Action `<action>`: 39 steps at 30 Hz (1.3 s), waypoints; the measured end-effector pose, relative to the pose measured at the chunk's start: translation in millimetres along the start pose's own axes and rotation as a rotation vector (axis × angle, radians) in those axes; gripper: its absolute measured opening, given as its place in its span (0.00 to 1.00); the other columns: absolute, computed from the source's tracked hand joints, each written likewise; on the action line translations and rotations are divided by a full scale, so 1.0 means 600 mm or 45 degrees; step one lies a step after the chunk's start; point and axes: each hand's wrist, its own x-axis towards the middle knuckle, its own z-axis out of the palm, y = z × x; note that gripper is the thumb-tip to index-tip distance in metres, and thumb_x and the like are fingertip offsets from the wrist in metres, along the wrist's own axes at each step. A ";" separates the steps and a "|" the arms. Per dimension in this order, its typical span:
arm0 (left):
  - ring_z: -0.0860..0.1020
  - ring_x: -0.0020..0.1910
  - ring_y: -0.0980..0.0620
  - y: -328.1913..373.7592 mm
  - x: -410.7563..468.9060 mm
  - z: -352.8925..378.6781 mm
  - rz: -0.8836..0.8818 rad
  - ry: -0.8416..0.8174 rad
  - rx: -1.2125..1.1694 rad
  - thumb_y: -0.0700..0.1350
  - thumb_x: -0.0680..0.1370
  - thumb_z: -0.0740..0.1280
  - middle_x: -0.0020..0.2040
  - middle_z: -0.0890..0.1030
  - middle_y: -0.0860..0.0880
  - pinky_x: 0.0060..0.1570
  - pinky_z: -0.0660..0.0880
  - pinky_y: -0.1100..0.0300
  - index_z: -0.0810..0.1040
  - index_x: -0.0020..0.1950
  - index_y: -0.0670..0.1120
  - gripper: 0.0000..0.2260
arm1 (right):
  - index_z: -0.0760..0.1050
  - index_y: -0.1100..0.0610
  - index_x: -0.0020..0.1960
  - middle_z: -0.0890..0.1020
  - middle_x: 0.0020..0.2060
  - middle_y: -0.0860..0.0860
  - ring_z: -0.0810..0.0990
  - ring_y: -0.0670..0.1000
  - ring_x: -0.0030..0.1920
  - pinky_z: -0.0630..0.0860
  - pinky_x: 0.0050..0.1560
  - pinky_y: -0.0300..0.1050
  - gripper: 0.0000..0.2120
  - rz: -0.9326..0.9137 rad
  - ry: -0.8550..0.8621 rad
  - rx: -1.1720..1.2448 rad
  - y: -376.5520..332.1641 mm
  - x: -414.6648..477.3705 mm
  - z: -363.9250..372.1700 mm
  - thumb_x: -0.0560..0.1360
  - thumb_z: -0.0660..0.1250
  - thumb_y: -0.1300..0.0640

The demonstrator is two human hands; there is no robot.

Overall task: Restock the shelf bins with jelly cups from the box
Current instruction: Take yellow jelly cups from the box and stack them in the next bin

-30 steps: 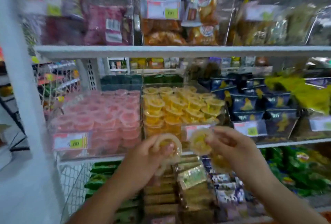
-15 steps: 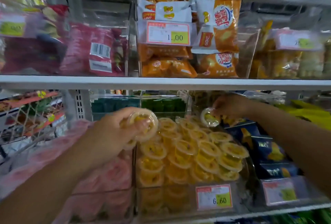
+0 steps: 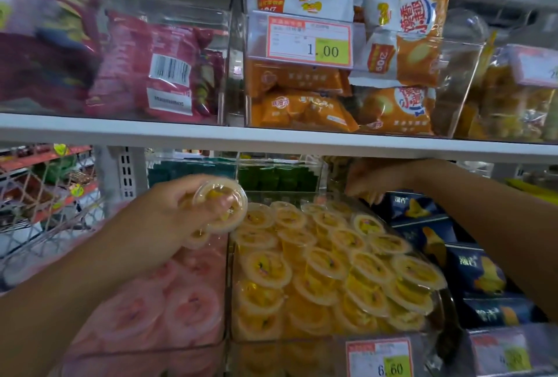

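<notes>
Head view — left hand (image 3: 169, 213) grips jelly cup (image 3: 216, 192); right hand (image 3: 370, 183) apparently curled.

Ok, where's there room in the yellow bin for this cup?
Seemingly only along the back wall, between the cup in the left hand and the right hand, under the upper shelf. The yellow cups are heaped from there to the price tag; the pink bin is full.

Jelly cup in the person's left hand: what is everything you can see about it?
The jelly cup is a small round tub of clear plastic with a wide rim and a film lid, holding yellow jelly with fruit bits. It is tilted, lid toward the camera, slightly blurred. The left hand grips it in curled fingers, above the back left corner of the clear bin of like cups.
</notes>
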 end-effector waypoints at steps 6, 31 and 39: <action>0.82 0.37 0.60 -0.016 -0.009 -0.025 -0.023 0.078 -0.001 0.54 0.73 0.67 0.40 0.84 0.59 0.31 0.76 0.67 0.81 0.49 0.59 0.07 | 0.71 0.73 0.58 0.76 0.44 0.65 0.75 0.53 0.41 0.78 0.48 0.53 0.19 -0.202 0.126 0.096 -0.062 0.027 0.026 0.73 0.70 0.62; 0.80 0.31 0.57 -0.033 0.085 -0.011 -0.217 0.027 0.091 0.47 0.78 0.68 0.43 0.82 0.54 0.31 0.76 0.62 0.77 0.54 0.55 0.06 | 0.77 0.56 0.55 0.83 0.48 0.53 0.82 0.51 0.46 0.80 0.51 0.42 0.08 -0.639 -0.133 1.027 -0.176 0.070 0.065 0.77 0.64 0.61; 0.77 0.38 0.55 -0.021 0.136 0.039 -0.243 0.037 0.024 0.47 0.79 0.65 0.46 0.79 0.50 0.34 0.76 0.66 0.76 0.58 0.50 0.08 | 0.77 0.58 0.48 0.84 0.44 0.53 0.83 0.49 0.42 0.81 0.46 0.41 0.03 -0.379 0.178 1.067 -0.117 0.090 0.057 0.79 0.64 0.62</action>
